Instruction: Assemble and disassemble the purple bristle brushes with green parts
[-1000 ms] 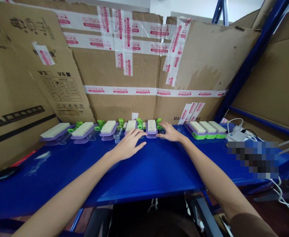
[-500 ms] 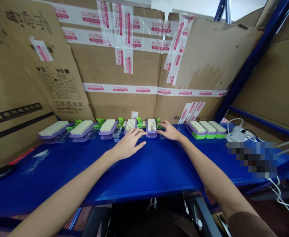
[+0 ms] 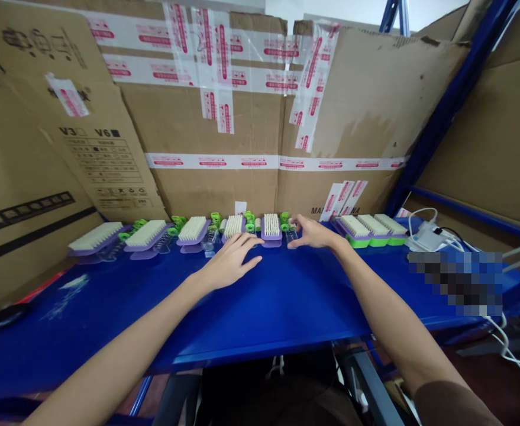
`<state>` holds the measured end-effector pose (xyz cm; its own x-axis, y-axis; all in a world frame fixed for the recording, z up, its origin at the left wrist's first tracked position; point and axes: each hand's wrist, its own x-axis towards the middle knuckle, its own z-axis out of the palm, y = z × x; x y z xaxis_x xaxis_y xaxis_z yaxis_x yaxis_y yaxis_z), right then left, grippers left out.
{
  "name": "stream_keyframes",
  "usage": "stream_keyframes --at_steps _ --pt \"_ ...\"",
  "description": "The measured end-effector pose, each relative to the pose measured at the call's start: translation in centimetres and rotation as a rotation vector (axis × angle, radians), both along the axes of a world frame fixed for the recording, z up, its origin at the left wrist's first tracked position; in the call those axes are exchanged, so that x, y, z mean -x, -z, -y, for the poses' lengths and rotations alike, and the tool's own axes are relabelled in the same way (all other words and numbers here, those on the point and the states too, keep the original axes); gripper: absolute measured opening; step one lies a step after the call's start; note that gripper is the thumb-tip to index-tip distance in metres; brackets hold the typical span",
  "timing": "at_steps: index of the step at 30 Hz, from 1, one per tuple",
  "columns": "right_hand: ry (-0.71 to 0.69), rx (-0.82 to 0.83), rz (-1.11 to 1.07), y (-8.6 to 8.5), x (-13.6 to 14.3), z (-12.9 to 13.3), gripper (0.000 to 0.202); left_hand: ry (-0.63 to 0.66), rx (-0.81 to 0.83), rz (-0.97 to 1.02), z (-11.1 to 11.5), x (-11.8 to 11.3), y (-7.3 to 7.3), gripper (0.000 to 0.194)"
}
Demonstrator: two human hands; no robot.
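Along the back of the blue table (image 3: 260,307) stands a row of purple brushes with cream bristles. My left hand (image 3: 233,260) hovers or rests just in front of one brush (image 3: 233,227), fingers stretched and thumb apart. Between my hands is another brush (image 3: 271,227). Right of that brush sit a green clip (image 3: 284,220) and a clear plastic piece (image 3: 291,238). My right hand (image 3: 315,232) is at the clear piece's right edge, thumb and forefinger apart; whether they touch it I cannot tell.
More purple brushes (image 3: 147,234) with green clips stand to the left. Three brushes in green-and-purple holders (image 3: 371,229) are at the right, beside a white adapter (image 3: 428,236) with cables. Taped cardboard (image 3: 215,130) walls the back. A black round object (image 3: 6,317) lies far left.
My right hand has drawn slightly to the right, uncovering more of the clear plastic piece and green clip. My left hand has stayed almost still. The view has shifted slightly.
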<state>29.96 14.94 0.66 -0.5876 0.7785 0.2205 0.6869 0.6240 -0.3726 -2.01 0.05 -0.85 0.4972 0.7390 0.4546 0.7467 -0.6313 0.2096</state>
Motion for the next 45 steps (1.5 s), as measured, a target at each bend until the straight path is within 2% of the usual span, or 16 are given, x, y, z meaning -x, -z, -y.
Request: stream_keyframes --at_steps 4,8,20,32,38,45 --pt "0.003 0.052 0.055 -0.2 0.4 0.4 0.065 0.000 0.016 0.003 0.0 0.0 -0.1 0.038" --pt "0.003 0.030 0.057 0.2 0.9 0.4 0.058 -0.002 0.019 0.003 0.0 0.0 -0.1 0.038" --pt "0.026 0.001 0.071 0.1 1.2 1.3 0.052 -0.008 0.041 -0.003 0.0 0.0 0.1 0.038" --pt "-0.030 -0.049 0.073 -0.3 1.4 1.9 0.062 -0.002 0.035 -0.003 -0.1 0.0 0.1 0.040" --pt "-0.039 -0.070 0.084 -0.3 1.4 1.9 0.051 0.004 0.024 0.001 0.0 0.0 0.1 0.040" --pt "-0.033 -0.079 0.089 -0.1 1.5 1.8 0.053 -0.006 0.064 -0.008 0.2 0.0 -0.1 0.040"
